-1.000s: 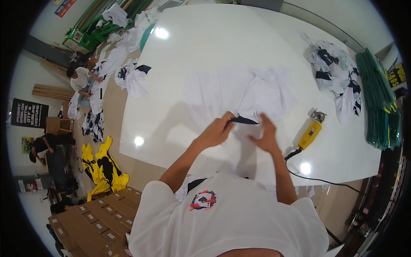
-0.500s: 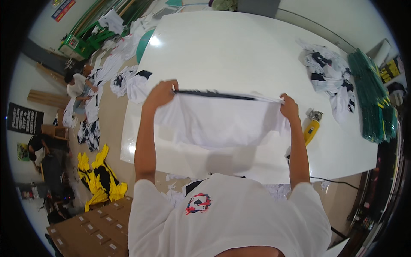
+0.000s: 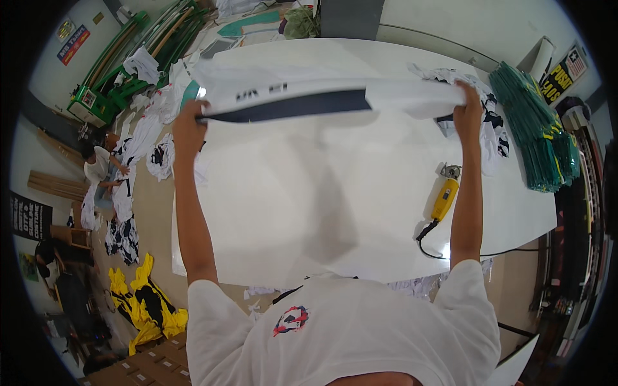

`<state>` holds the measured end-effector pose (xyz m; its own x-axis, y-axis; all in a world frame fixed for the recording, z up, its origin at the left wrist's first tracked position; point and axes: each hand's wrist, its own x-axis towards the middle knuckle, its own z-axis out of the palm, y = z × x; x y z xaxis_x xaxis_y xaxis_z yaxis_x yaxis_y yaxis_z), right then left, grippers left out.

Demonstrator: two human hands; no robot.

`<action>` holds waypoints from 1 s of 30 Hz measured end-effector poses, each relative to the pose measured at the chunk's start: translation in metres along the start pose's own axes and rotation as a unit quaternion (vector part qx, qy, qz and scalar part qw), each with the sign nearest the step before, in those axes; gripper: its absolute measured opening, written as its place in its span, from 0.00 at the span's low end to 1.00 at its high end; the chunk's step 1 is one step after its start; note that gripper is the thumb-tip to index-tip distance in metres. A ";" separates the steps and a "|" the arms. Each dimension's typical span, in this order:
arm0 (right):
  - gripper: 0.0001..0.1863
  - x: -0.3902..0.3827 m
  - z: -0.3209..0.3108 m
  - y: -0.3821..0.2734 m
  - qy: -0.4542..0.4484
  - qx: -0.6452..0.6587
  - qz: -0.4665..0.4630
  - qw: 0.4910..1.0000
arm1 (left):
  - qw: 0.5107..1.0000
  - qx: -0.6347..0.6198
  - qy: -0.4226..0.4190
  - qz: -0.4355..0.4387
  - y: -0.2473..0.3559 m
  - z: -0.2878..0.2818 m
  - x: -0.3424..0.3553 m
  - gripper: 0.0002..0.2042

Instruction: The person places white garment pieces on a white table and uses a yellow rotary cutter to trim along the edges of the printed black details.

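Observation:
A long piece of white fabric (image 3: 322, 89) with a dark navy band is stretched in the air above the far part of the white table (image 3: 270, 193). My left hand (image 3: 191, 132) is closed on its left end, beside the navy band. At the other end my right hand (image 3: 468, 106) grips the white part. Motion blurs the cloth a little, and part of it trails away over the table. Nearer me, left of my right forearm, lies a yellow electric cloth cutter (image 3: 445, 198) with a metal head and a black cord.
Crumpled white and navy fabric (image 3: 494, 125) lies at the table's right, beside stacked green plastic packs (image 3: 534, 128). Yellow and black cloth (image 3: 151, 299) is on the floor at left, near cardboard boxes (image 3: 145, 367). A person (image 3: 100, 164) handles fabric at far left.
Both hands have moved up and apart, away from me. The fabric, which hung toward me, now swings out over the far side. The cutter shows more fully.

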<state>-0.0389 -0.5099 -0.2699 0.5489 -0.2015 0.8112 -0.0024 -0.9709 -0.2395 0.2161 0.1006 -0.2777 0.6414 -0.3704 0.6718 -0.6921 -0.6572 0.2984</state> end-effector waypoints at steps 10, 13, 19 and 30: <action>0.38 -0.208 0.045 0.049 -0.304 -0.097 0.119 0.940 | 0.968 0.053 -0.245 -0.016 -0.025 0.123 -0.187 0.17; 0.35 -0.246 0.043 0.053 -0.418 -0.202 0.144 0.874 | 0.952 0.031 -0.305 -0.015 -0.013 0.139 -0.232 0.15; 0.32 -0.297 0.000 0.056 -0.224 -0.264 0.234 0.909 | 0.950 -0.021 -0.297 -0.094 0.024 0.134 -0.287 0.34; 0.35 -0.354 -0.041 0.093 -0.167 0.186 0.664 0.705 | 0.940 0.111 -0.297 -0.129 0.055 0.116 -0.348 0.35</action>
<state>-0.2677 -0.5340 -0.5576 0.4350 -0.7993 -0.4146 -0.5140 0.1577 -0.8432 -0.0072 0.1171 -0.5740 0.8955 -0.4378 0.0804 -0.4446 -0.8716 0.2064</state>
